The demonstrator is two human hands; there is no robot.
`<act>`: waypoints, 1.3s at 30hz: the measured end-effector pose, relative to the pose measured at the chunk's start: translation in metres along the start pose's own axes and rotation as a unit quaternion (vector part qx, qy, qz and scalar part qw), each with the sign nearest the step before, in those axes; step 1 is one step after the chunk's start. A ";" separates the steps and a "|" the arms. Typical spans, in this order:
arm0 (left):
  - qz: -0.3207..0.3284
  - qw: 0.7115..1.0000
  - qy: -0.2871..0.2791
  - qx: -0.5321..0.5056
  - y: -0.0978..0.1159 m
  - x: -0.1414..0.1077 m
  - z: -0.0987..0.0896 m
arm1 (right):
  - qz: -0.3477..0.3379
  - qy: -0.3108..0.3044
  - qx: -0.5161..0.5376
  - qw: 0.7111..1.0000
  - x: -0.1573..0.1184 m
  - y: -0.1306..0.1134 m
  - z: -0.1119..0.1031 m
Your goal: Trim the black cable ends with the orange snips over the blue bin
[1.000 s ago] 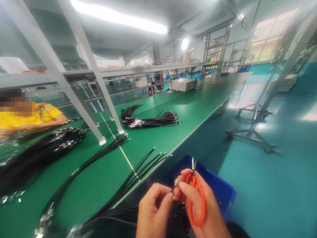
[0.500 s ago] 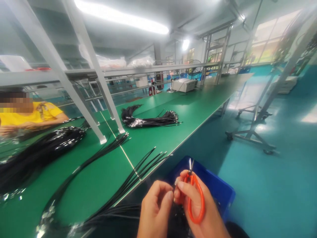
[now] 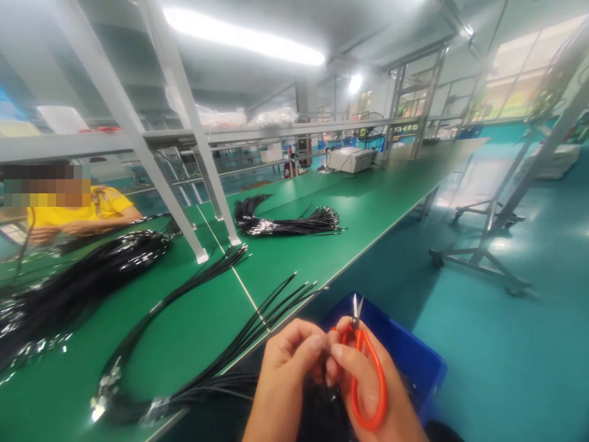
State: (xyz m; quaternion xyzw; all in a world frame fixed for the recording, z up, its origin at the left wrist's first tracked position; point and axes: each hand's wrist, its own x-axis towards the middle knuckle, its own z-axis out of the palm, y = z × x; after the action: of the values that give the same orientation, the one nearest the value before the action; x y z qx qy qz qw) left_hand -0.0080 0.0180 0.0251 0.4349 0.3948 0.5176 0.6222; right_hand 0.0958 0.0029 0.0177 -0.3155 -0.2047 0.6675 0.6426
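Red-handled scissors (image 3: 380, 383) are held in my right hand (image 3: 368, 368), their blades pointing up and slightly parted. The fingertips of my left hand (image 3: 292, 362) are pinched together and meet the right fingertips; a small dark piece shows between them, too small to make out. Below the hands hang dark cables, partly hidden. Beside my left hand, black cables (image 3: 221, 362) with light tips fan over the edge of the green table (image 3: 184, 344). A curved cable bundle (image 3: 138, 334) with shiny wrapping lies further left.
A blue bin (image 3: 414, 344) stands below, behind my right hand. Another cable bundle (image 3: 285, 226) lies beyond the metal shelf posts (image 3: 209, 178). Across the table at left, a person in yellow (image 3: 105, 205) sits near a large black cable pile (image 3: 92, 264). A wheeled rack stands right.
The view has turned slightly left, so the surroundings sit further right. My left hand's fingertips have come up against those of my right hand, where a small gap was before.
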 end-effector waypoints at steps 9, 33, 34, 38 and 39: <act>0.008 0.998 0.022 -0.058 -0.004 0.000 0.008 | 0.012 0.013 0.013 1.000 0.003 0.001 -0.003; 0.119 0.973 0.105 0.165 0.005 -0.005 0.003 | 0.023 0.014 0.039 0.999 0.009 0.001 -0.001; 0.109 0.971 0.086 0.195 0.007 -0.005 0.001 | 0.020 0.008 0.043 0.999 0.010 0.001 -0.001; 0.039 0.974 -0.016 0.223 0.007 -0.004 -0.003 | -0.002 0.009 0.020 1.000 0.009 0.000 -0.002; 0.030 0.976 -0.024 0.216 0.006 -0.003 -0.004 | -0.005 0.012 0.005 1.000 0.009 0.000 -0.002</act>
State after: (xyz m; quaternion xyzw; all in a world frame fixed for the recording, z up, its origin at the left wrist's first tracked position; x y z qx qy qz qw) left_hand -0.0140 0.0161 0.0297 0.5833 0.4688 0.4278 0.5070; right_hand 0.0971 0.0111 0.0153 -0.3194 -0.1948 0.6618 0.6497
